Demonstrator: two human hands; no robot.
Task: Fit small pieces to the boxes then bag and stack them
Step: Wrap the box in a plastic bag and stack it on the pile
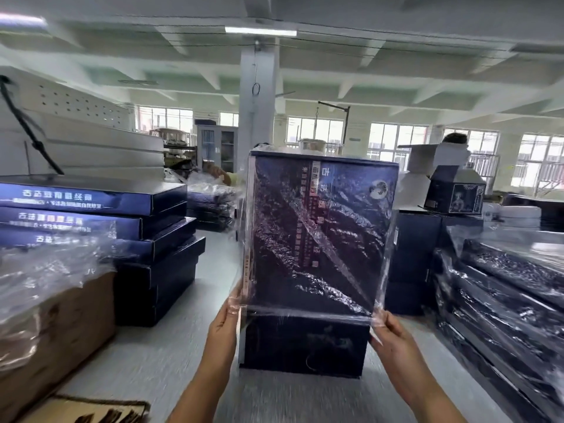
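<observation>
Two hands are on the work in the head view. Your left hand [224, 319] pinches the lower left edge of the clear plastic bag [320, 239], with thumb and fingers curled on the film. Your right hand [393, 334] pinches the lower right edge in the same way.

Between and above your hands stands the dark navy flat box [305, 209], upright on its end and facing you. The bag covers it from the top down to the level of your fingers. Below that level, between your wrists, a dark lower part shows bare of film. It appears to be the same box, though this cannot be confirmed. It rests on the grey table top [146, 355].

Left of your left hand stands a stack of blue printed boxes [91, 209], unbagged. Nearer you on that side is a brown cardboard carton [61, 325] with loose clear film draped over it. Right of your right hand lies a stack of dark bagged boxes [503, 300]. Beyond the held box rises a white pillar [258, 102].
</observation>
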